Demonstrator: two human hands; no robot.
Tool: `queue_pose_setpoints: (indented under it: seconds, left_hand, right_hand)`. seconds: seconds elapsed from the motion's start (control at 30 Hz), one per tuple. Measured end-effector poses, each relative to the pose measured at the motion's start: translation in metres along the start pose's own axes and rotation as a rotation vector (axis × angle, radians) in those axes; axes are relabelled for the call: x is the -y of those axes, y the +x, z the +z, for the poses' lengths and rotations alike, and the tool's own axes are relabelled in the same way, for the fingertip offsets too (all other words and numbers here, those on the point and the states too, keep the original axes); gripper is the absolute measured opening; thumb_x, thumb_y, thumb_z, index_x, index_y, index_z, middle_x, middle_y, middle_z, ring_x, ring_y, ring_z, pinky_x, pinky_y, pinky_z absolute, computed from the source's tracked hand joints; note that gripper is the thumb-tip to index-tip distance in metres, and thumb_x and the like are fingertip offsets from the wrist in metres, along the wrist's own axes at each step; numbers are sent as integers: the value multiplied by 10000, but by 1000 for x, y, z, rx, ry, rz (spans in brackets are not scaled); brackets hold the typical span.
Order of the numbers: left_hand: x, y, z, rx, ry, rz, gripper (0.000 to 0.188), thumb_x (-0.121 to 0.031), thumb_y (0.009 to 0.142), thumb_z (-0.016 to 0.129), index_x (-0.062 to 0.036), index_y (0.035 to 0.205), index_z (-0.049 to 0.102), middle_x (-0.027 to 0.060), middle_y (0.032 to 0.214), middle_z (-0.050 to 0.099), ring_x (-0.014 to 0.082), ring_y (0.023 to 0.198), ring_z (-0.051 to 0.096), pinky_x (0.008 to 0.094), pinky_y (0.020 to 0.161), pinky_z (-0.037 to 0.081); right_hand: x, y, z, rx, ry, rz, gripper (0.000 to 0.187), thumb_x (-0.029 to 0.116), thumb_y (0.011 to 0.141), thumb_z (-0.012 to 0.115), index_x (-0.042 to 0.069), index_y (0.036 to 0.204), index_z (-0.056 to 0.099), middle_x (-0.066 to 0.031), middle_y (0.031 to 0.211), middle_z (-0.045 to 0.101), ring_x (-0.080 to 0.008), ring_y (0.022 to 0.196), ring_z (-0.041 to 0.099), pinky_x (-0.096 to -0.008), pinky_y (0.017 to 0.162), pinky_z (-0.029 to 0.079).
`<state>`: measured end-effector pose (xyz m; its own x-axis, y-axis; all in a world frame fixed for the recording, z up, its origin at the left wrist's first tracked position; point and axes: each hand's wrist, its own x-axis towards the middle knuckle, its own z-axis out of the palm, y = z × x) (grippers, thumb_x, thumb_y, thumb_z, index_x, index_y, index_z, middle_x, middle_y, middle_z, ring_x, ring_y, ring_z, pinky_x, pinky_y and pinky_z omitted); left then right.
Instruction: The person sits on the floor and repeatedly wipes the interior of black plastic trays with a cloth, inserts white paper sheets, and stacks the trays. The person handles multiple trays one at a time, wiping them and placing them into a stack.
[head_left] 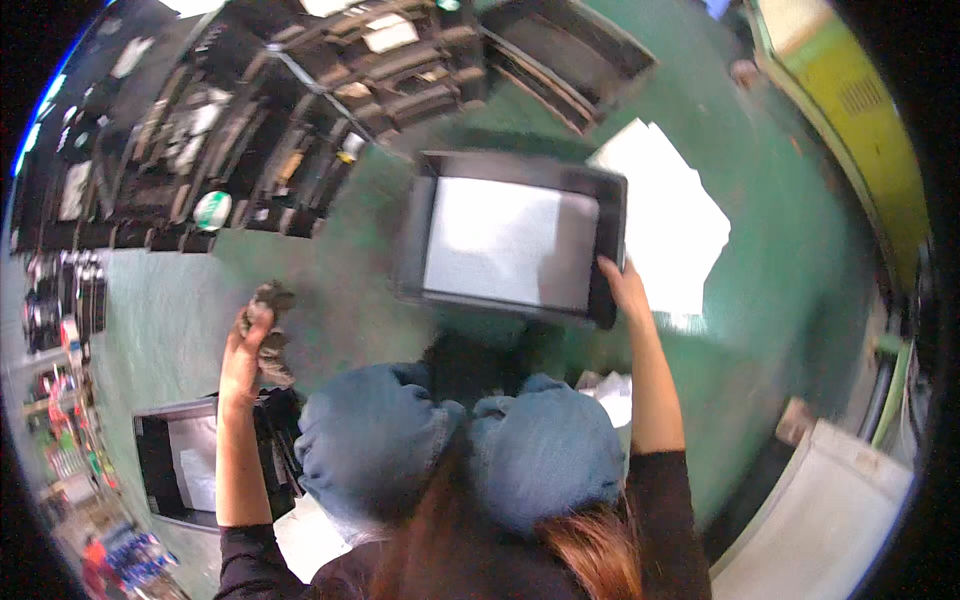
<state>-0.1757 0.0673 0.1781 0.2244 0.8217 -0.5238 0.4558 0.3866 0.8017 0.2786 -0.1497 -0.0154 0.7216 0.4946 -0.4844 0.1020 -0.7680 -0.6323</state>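
Observation:
My right hand [624, 290] grips the right rim of a black plastic tray [410, 240] in front of my knees. A white paper sheet [490, 240] lines the tray's bottom, with a shadow over its right part. Out to the left, my left hand [248, 335] is closed around a crumpled grey-brown rag [272, 360], which hangs from the fingers. Below that hand a second black tray [155, 450], also with white paper in it, sits on the floor, partly hidden by my left forearm.
White paper sheets [680, 230] lie on the green floor [770, 270] right of the tray. Stacked dark bins [400, 80] fill the far left, and an empty dark bin [570, 50] stands beyond. A yellow-green machine panel [850, 90] and a pale box [820, 510] border the right.

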Motion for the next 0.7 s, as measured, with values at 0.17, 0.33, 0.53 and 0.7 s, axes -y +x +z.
queue_pose_setpoints:
  seconds: [0.17,0.33,0.53,0.7]
  left_hand:
    - [-24,-17,-3,-184,-52,130,580,-378,813,680,-7,1217,491,84,1056,580,162,957,554,304,846,439]
    - [-49,-33,-34,-119,-117,251,456,-311,859,650,-34,1190,504,47,1017,597,133,938,550,278,839,435]
    - [-55,-40,-58,-155,-262,260,480,-290,869,644,-12,1223,476,59,1047,599,126,954,556,274,856,436]
    - [-72,-42,-63,-123,-198,349,591,-349,847,663,7,1265,444,108,1112,589,167,1019,551,294,895,429]
  right_hand:
    - [11,-14,-33,166,345,-160,344,202,821,585,-41,1064,591,-113,952,637,-187,868,571,-325,800,449]
    - [87,-35,-139,79,312,-121,528,276,781,617,-50,1186,525,-116,1109,596,-219,963,562,-331,865,427]
    - [221,-111,-177,105,683,-178,523,290,747,689,6,1161,540,-110,1059,593,-254,932,573,-374,839,446]
    - [350,-180,-134,288,765,-289,358,244,764,705,61,1048,585,-74,1054,616,-209,902,591,-345,755,494]
